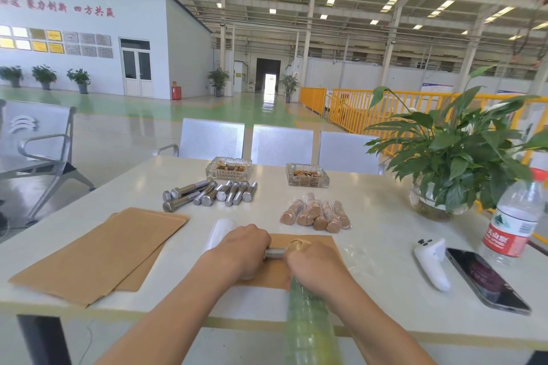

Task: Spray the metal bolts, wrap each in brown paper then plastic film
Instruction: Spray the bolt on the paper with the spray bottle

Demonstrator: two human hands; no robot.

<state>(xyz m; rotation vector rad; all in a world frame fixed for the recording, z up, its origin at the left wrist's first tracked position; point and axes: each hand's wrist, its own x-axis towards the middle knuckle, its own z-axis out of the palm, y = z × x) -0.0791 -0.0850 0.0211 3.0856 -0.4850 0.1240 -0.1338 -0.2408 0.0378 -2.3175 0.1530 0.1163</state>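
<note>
My left hand point(241, 247) grips one end of a metal bolt point(275, 252) just above a brown paper sheet point(324, 243) near the table's front edge. My right hand point(314, 264) is wrapped round a green see-through spray bottle point(308, 323). The bottle's tan nozzle point(299, 244) sits right at the bolt. Several bare bolts point(207, 192) lie in a heap further back. Several wrapped bolts point(317, 213) lie to their right. A white roll of plastic film point(219, 231) lies behind my left hand. A stack of brown paper point(98, 252) lies at the left.
Two glass ashtrays point(229, 169) point(307, 175) stand at the table's far edge. At the right are a potted plant point(450, 163), a water bottle point(516, 222), a phone point(486, 281) and a white handheld device point(431, 264). Metal chairs point(281, 144) stand behind the table.
</note>
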